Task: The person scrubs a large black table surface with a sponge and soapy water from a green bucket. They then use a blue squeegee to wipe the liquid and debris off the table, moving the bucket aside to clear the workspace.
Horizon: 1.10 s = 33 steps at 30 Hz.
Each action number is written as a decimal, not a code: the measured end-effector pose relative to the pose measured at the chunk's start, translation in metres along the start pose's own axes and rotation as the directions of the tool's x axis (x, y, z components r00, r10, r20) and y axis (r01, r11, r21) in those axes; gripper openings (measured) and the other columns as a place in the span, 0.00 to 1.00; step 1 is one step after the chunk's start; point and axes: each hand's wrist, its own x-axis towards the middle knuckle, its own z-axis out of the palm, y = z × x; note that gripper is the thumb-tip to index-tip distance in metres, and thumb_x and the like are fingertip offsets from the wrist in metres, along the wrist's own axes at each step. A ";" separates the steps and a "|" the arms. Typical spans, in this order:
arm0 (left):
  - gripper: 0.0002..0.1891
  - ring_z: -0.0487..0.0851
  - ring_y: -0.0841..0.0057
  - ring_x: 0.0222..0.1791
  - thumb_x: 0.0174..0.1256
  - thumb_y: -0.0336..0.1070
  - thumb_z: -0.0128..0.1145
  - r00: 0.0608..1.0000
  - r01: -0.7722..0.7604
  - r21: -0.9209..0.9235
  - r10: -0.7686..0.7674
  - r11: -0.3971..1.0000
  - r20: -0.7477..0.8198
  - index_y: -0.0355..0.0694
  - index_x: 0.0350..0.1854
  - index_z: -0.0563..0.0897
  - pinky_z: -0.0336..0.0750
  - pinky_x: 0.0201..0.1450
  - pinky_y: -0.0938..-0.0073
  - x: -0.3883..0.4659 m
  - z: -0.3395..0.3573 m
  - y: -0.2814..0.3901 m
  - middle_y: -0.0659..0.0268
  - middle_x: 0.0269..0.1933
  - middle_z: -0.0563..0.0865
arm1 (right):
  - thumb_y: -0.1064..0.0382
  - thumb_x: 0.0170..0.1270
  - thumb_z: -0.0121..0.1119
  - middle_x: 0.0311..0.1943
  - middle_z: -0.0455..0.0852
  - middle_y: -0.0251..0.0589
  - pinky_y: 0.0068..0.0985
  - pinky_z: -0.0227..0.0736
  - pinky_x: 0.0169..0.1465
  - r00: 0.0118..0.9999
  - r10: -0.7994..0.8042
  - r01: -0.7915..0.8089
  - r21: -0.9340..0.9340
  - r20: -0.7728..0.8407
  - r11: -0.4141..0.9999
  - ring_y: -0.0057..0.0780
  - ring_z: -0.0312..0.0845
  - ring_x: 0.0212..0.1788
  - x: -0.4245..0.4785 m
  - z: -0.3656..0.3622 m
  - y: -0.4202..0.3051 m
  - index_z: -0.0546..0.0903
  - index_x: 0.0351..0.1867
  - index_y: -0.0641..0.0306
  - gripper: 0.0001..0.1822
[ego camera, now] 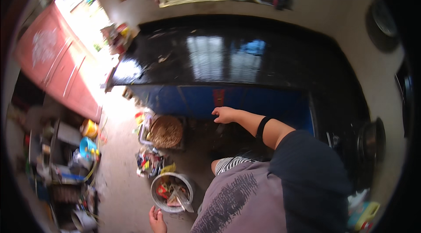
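My right hand (225,115) reaches out over the dark floor before the blue cabinet front (194,100), its fingers bent and apart. I see nothing held in it, though a faint blurred patch shows just below the fingers. At the lower edge, my left hand (158,221) is partly cut off by the frame, fingers spread and holding nothing. It is nearest to a round metal bucket (154,196), which contains mixed scraps, red wrappers and a clear plastic piece. Above the bucket, a heap of crumpled packaging (149,162) lies on the floor.
A wet black countertop (289,55) runs below the window and bends down the right side. By the packaging stands a round brown-topped container (166,131). A cluttered shelf (61,154) with buckets lines the left, near an open pink door (59,62). A dark pot (371,141) is at right.
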 end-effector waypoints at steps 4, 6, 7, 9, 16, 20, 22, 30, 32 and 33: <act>0.21 0.76 0.77 0.48 0.66 0.29 0.50 0.965 -0.231 0.041 0.223 0.972 0.139 0.37 0.62 0.70 0.70 0.53 0.77 0.102 0.007 0.058 0.58 0.49 0.81 | 0.52 0.60 0.60 0.53 0.79 0.42 0.32 0.69 0.57 0.984 0.087 -0.066 0.140 -0.152 0.988 0.39 0.74 0.56 -0.048 -0.022 0.044 0.75 0.58 0.55 0.24; 0.21 0.76 0.76 0.49 0.66 0.29 0.50 0.921 -0.350 0.093 0.324 0.932 0.214 0.37 0.62 0.70 0.69 0.54 0.76 0.131 0.037 0.130 0.58 0.49 0.81 | 0.52 0.60 0.60 0.51 0.81 0.42 0.33 0.70 0.56 0.960 0.171 -0.136 0.164 -0.221 0.977 0.40 0.76 0.55 -0.067 -0.036 0.068 0.75 0.57 0.55 0.24; 0.21 0.76 0.76 0.49 0.66 0.29 0.49 0.893 -0.407 0.105 0.372 0.907 0.254 0.38 0.62 0.70 0.69 0.55 0.76 0.146 0.056 0.162 0.58 0.49 0.81 | 0.52 0.60 0.60 0.51 0.81 0.41 0.33 0.71 0.56 0.949 0.200 -0.155 0.189 -0.244 0.970 0.40 0.76 0.55 -0.078 -0.050 0.085 0.75 0.57 0.55 0.23; 0.21 0.77 0.74 0.50 0.67 0.29 0.49 0.825 -0.486 0.089 0.423 0.869 0.374 0.38 0.63 0.69 0.69 0.55 0.75 0.176 0.094 0.214 0.57 0.51 0.80 | 0.53 0.60 0.59 0.49 0.83 0.40 0.35 0.72 0.55 0.894 0.328 -0.256 0.254 -0.304 0.933 0.41 0.77 0.54 -0.098 -0.068 0.122 0.76 0.56 0.54 0.22; 0.20 0.78 0.77 0.46 0.69 0.28 0.49 0.434 -0.650 -0.019 0.391 0.760 0.812 0.39 0.62 0.70 0.72 0.49 0.79 0.254 0.248 0.321 0.57 0.51 0.80 | 0.55 0.59 0.58 0.55 0.79 0.38 0.39 0.70 0.57 0.489 0.747 -0.520 0.537 -0.450 0.664 0.41 0.72 0.59 -0.196 -0.066 0.193 0.78 0.53 0.51 0.20; 0.19 0.79 0.76 0.49 0.69 0.29 0.50 0.230 -0.750 -0.059 0.344 0.659 0.910 0.39 0.62 0.71 0.73 0.50 0.78 0.264 0.327 0.359 0.57 0.51 0.81 | 0.57 0.54 0.62 0.53 0.78 0.38 0.37 0.70 0.57 0.066 0.879 -0.667 0.634 -0.472 0.391 0.41 0.69 0.58 -0.249 0.001 0.189 0.82 0.49 0.52 0.18; 0.19 0.79 0.76 0.49 0.69 0.30 0.50 0.166 -0.750 -0.077 0.299 0.657 0.940 0.39 0.62 0.72 0.73 0.50 0.77 0.263 0.360 0.373 0.57 0.51 0.81 | 0.60 0.53 0.62 0.48 0.76 0.37 0.36 0.70 0.55 -0.259 0.821 -0.703 0.682 -0.509 0.201 0.40 0.68 0.54 -0.280 0.037 0.176 0.82 0.39 0.53 0.11; 0.18 0.83 0.71 0.48 0.67 0.30 0.52 -0.287 -0.827 -0.307 0.115 0.471 0.951 0.38 0.59 0.74 0.75 0.50 0.72 0.200 0.455 0.401 0.53 0.48 0.84 | 0.57 0.51 0.68 0.33 0.77 0.45 0.36 0.74 0.42 -0.570 0.784 0.075 0.966 0.246 -0.249 0.43 0.78 0.37 -0.339 0.124 0.153 0.67 0.43 0.61 0.24; 0.18 0.83 0.69 0.48 0.66 0.30 0.53 -0.355 -0.830 -0.351 0.076 0.433 0.932 0.38 0.58 0.74 0.75 0.51 0.71 0.183 0.471 0.403 0.52 0.48 0.84 | 0.59 0.50 0.67 0.27 0.75 0.41 0.33 0.73 0.34 -0.636 0.741 0.200 0.974 0.214 -0.109 0.37 0.76 0.30 -0.338 0.135 0.161 0.66 0.40 0.60 0.22; 0.18 0.84 0.67 0.47 0.65 0.31 0.53 -0.384 -0.829 -0.374 0.063 0.415 0.921 0.38 0.58 0.74 0.75 0.51 0.71 0.176 0.476 0.403 0.51 0.48 0.84 | 0.60 0.50 0.67 0.24 0.75 0.38 0.31 0.72 0.31 -0.666 0.720 0.253 0.967 0.195 -0.027 0.34 0.75 0.26 -0.337 0.137 0.166 0.66 0.39 0.60 0.22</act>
